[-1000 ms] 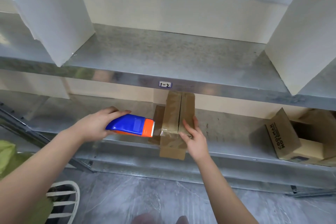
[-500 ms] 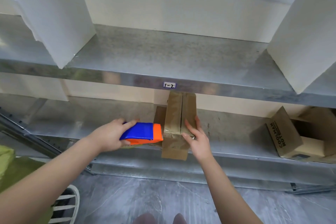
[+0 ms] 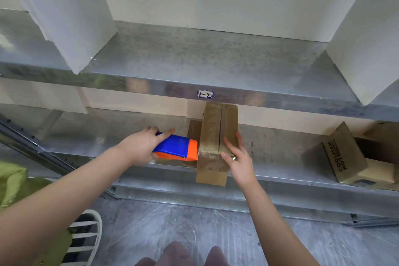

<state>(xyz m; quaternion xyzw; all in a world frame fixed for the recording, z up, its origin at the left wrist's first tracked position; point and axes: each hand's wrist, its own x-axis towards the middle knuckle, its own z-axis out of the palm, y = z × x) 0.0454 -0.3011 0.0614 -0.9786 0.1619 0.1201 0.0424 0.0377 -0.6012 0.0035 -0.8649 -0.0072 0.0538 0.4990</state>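
Your left grip (image 3: pixel 138 149) is curled round the blue and orange tape dispenser (image 3: pixel 176 147). Its orange nose touches the near left edge of the cardboard box (image 3: pixel 218 129), placed to lay tape there. Your right grip (image 3: pixel 237 157) lies spread flat on the box top, steadying it. The box sits on the lower shelf (image 3: pixel 280 157), its near flap overhanging the front edge.

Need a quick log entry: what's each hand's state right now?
Left hand: closed, holding the tape dispenser.
Right hand: open, resting flat on the cardboard box.
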